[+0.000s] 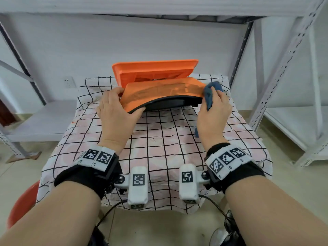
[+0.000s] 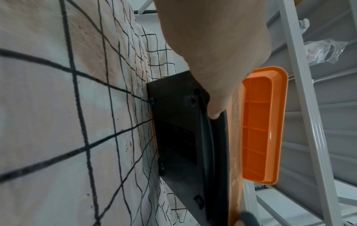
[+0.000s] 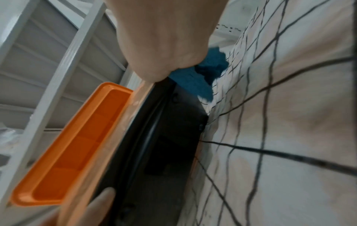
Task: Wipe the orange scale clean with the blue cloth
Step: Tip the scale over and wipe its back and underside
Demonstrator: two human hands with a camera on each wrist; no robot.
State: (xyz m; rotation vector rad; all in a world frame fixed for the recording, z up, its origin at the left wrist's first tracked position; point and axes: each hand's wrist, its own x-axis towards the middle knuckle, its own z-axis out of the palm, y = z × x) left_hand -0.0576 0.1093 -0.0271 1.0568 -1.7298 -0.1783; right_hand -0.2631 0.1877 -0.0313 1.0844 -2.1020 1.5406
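Note:
The orange scale point(image 1: 159, 91) with its black underside point(image 2: 181, 137) stands tilted up on its far edge on the checked tablecloth point(image 1: 159, 139). My left hand point(image 1: 117, 107) grips its left end, thumb on the black bottom rim, fingers behind the orange face. My right hand point(image 1: 214, 110) holds the bunched blue cloth point(image 1: 211, 93) and presses it against the scale's right end; the cloth point(image 3: 204, 76) shows past my right hand point(image 3: 164, 45) in the right wrist view. The orange weighing tray point(image 1: 156, 68) stands out above and behind the body.
The small cloth-covered table is ringed by grey metal shelving: a low shelf point(image 1: 35, 121) at left, perforated uprights point(image 1: 284, 59) at right. A red stool point(image 1: 21, 203) sits at lower left. Cables point(image 1: 110, 210) hang below the front edge.

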